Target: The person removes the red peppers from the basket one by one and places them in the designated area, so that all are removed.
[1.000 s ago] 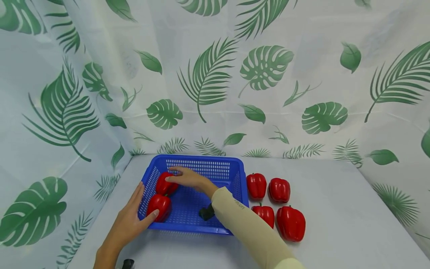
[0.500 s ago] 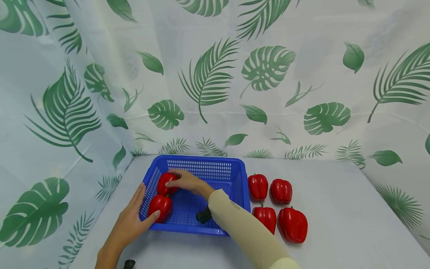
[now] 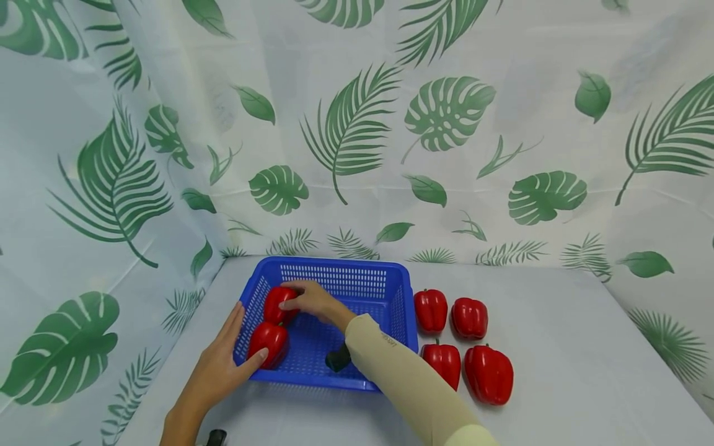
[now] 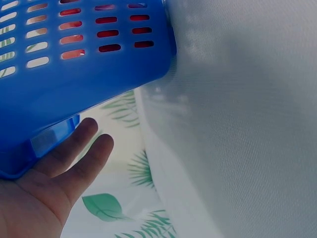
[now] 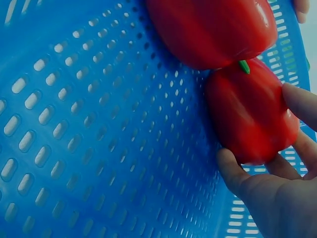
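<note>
A blue perforated plastic basket (image 3: 334, 263) holds two red bell peppers along its left side. My right hand (image 3: 312, 303) grips the far bell pepper (image 3: 272, 305); in the right wrist view, thumb and fingers (image 5: 230, 166) curl round its end, and its green stem points at the other pepper. The near bell pepper (image 3: 270, 344) lies against it in the front left corner. My left hand (image 3: 214, 375) rests at that corner, fingers straight along the outside, thumb over the front rim. In the left wrist view its thumb is hidden behind the basket wall (image 4: 89, 84).
Several more red bell peppers stand on the white table right of the basket, among them a far one (image 3: 469, 318) and a front one (image 3: 488, 374). A leaf-patterned cloth (image 3: 357, 148) rises behind and on both sides.
My right fingers, partly raised a second ago, have come down round the far bell pepper. The left hand keeps its place at the basket corner. The whole head view has shifted slightly.
</note>
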The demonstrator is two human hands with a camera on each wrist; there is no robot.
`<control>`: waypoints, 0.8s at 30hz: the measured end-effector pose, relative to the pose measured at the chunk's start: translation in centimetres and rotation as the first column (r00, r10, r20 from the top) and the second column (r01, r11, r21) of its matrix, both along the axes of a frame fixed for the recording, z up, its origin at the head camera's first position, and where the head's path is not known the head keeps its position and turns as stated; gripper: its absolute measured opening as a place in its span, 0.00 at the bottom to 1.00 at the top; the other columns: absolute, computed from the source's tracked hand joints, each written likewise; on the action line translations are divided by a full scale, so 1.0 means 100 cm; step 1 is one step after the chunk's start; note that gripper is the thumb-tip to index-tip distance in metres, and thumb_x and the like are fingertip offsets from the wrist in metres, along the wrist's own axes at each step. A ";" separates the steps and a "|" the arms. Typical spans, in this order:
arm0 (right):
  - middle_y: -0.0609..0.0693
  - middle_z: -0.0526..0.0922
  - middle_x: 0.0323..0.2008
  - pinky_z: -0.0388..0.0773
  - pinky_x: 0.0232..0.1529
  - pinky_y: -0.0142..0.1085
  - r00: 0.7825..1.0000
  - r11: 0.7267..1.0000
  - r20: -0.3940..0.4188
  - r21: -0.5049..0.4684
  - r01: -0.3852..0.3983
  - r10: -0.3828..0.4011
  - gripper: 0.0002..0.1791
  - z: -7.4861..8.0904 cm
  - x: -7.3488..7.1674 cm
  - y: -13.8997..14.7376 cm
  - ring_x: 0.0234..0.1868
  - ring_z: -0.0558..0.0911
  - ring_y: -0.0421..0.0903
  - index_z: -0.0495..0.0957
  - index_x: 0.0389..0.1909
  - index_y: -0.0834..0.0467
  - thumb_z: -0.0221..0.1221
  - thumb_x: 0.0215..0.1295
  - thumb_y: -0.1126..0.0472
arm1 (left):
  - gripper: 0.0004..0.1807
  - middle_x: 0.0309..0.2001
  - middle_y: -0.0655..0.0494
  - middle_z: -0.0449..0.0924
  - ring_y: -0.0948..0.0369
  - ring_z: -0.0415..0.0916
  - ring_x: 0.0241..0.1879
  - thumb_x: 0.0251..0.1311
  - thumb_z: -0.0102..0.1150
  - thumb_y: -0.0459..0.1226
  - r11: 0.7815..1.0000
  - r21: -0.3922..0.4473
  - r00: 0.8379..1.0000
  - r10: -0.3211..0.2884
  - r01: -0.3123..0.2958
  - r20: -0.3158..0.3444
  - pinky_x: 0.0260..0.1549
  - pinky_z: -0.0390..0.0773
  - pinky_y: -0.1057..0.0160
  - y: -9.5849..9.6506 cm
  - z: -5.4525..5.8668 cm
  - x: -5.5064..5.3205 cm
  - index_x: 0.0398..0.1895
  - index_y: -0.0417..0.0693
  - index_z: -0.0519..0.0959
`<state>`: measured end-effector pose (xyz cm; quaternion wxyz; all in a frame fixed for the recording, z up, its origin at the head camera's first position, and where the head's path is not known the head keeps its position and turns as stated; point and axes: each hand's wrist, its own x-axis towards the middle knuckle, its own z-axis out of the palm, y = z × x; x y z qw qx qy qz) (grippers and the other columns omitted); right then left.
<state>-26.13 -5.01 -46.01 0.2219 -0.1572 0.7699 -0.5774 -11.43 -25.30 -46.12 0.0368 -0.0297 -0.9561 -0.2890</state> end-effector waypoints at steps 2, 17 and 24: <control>0.57 0.81 0.63 0.81 0.63 0.51 1.000 1.000 0.000 -0.003 0.002 -0.002 0.28 0.000 0.000 0.000 0.61 0.80 0.55 0.82 0.69 0.56 0.71 0.68 0.64 | 0.61 0.86 0.37 0.44 0.31 0.50 0.80 0.66 0.62 0.63 1.000 0.002 1.000 0.002 -0.002 0.006 0.65 0.65 0.27 0.001 0.001 0.001 0.87 0.36 0.46; 0.56 0.84 0.58 0.85 0.56 0.51 0.999 0.997 0.036 -0.074 0.037 -0.034 0.26 0.004 -0.007 0.010 0.52 0.84 0.51 0.84 0.65 0.60 0.72 0.66 0.64 | 0.60 0.86 0.36 0.43 0.31 0.49 0.80 0.67 0.63 0.63 1.000 0.002 1.000 0.001 -0.001 0.024 0.66 0.62 0.26 0.003 0.005 0.002 0.87 0.36 0.46; 0.56 0.84 0.58 0.85 0.57 0.51 0.999 0.996 0.043 -0.080 0.026 -0.022 0.25 0.014 -0.008 0.025 0.54 0.83 0.52 0.84 0.65 0.60 0.72 0.67 0.64 | 0.61 0.86 0.35 0.43 0.31 0.48 0.80 0.67 0.63 0.62 1.000 -0.008 0.999 0.001 -0.001 0.039 0.66 0.62 0.26 0.004 0.007 0.003 0.87 0.35 0.45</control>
